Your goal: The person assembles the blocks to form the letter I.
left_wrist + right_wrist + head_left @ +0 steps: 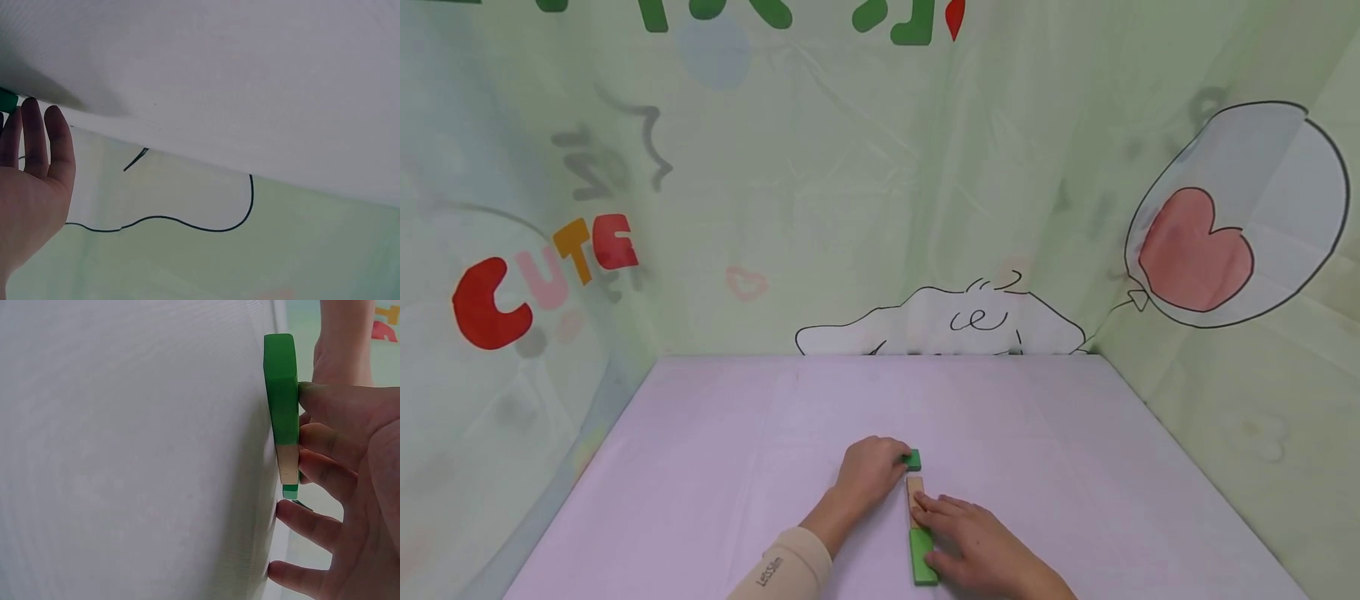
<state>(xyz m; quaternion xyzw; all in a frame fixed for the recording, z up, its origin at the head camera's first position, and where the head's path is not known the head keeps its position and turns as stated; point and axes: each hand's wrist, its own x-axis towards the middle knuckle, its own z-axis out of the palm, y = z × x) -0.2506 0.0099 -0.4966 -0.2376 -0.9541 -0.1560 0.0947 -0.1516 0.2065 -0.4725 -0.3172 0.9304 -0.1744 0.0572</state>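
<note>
A green block and a plain wooden block lie end to end in a line on the table. Over them spreads my right hand, its fingers nearly straight. In the right wrist view its thumb touches the green block and two fingertips press on the wooden block. My left hand pinches a smaller green block just beyond the wooden one, with a gap between them. In the left wrist view only a corner of that smaller block shows beside the fingers; the thumb is hidden.
Pale lilac cloth covers the table, which ends at a printed fabric wall at the back. More fabric rises along both sides, with a balloon drawing on the right.
</note>
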